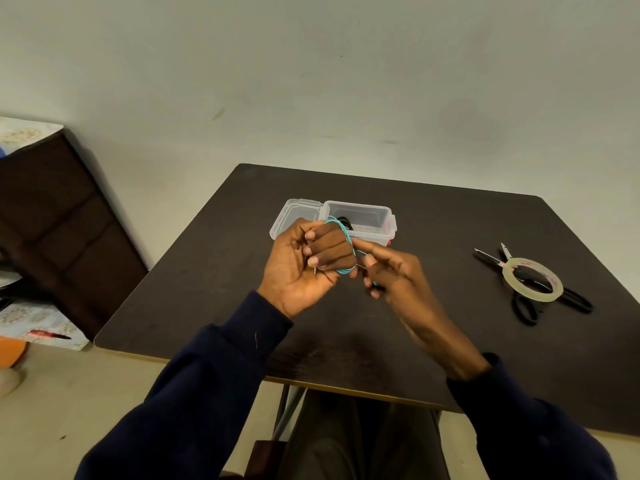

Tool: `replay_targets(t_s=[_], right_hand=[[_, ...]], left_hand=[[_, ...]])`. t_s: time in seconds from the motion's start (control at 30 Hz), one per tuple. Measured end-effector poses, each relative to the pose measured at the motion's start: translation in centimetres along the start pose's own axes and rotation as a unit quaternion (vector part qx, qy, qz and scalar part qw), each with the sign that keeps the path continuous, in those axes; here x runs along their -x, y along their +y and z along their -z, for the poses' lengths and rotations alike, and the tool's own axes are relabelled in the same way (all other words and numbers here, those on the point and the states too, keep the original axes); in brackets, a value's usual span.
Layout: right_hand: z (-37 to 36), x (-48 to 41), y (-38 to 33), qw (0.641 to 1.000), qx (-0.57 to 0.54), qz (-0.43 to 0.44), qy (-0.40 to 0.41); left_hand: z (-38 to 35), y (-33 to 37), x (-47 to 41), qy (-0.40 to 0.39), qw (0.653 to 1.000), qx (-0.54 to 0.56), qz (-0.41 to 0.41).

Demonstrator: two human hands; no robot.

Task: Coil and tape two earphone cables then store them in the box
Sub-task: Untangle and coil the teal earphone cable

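Observation:
A teal earphone cable [345,237] is wound in loops around the curled fingers of my left hand [304,261], its metal plug sticking out near the palm. My right hand [391,271] pinches the cable's free end right beside the coil, with a teal piece showing under its fingers. Behind both hands stands the clear plastic box [377,221], lid off, with something black coiled inside, likely the other earphone. The box's clear lid [294,216] lies against its left side.
A roll of clear tape [533,279] rests on black scissors [530,292] at the right of the dark table [207,265]. A dark cabinet [62,230] stands to the left, off the table, with a red pen [48,335] on a patterned surface below it.

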State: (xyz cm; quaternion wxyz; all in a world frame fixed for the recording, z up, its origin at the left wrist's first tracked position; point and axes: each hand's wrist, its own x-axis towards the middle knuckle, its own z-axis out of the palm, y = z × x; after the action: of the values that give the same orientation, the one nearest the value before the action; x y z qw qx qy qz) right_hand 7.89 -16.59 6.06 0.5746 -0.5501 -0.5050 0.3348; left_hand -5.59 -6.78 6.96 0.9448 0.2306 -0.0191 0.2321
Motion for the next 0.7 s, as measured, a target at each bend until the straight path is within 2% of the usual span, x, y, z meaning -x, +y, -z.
replay_targets(t_s=[0.13,0.27,0.4,0.53,0.7], right_hand=[[-0.8,-0.3,-0.3,0.991,-0.130,-0.028,0.007],[-0.7,-0.5,-0.2,0.983,-0.171,-0.028,0.061],[-0.9,-0.7,0.8,0.989,-0.118,0.014,0.086],[-1.7,-0.4,1.7,0.990,-0.047,0.070,0.115],[-2.1,-1.0,3.4,0.978,0.061,0.141,0.140]], left_hand=[[-0.4,0.0,-0.1,-0.026,0.998,-0.012,0.048],[-0.4,0.9,0.1,-0.036,0.996,-0.049,0.070],[0.4,1.9,0.3,-0.044,0.984,-0.154,0.072],[1.5,2.1,0.0,-0.053,0.957,-0.280,0.046],[2.6,1.8,-0.2,0.014,0.919,-0.395,-0.008]])
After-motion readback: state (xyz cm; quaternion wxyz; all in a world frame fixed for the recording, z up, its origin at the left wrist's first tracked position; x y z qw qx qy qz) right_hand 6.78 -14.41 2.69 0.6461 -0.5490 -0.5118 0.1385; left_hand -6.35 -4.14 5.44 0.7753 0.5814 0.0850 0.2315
